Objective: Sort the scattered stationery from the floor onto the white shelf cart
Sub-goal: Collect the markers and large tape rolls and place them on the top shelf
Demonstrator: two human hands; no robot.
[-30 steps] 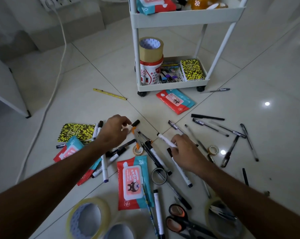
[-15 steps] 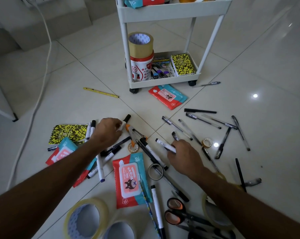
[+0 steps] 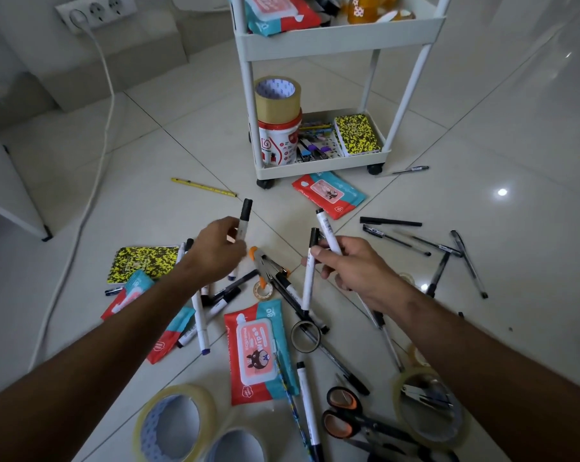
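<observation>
My left hand (image 3: 216, 251) grips a white marker with a black cap (image 3: 243, 219), lifted off the floor and pointing up. My right hand (image 3: 355, 265) holds two white markers: one (image 3: 327, 230) angled up toward the cart, the other (image 3: 309, 278) hanging almost upright with its lower end near the floor. The white shelf cart (image 3: 318, 168) stands ahead; its bottom tray holds a red and white tub topped by a brown tape roll (image 3: 278, 99), pens and a yellow-black notebook (image 3: 357, 134). More markers (image 3: 200, 320), wipes packs (image 3: 260, 350) and pens (image 3: 395, 240) lie scattered on the tiles.
Clear tape rolls (image 3: 175, 425) and orange-handled scissors (image 3: 345, 415) lie near me. A yellow-black notebook (image 3: 141, 261) sits at left, a yellow pencil (image 3: 203, 187) farther out. A white cable (image 3: 95, 181) runs from a wall socket (image 3: 96, 10). A white furniture leg (image 3: 15, 215) stands at left.
Both hands have risen from the floor with markers in them. My left hand lifted one marker upright; my right hand picked up a second marker beside the first.
</observation>
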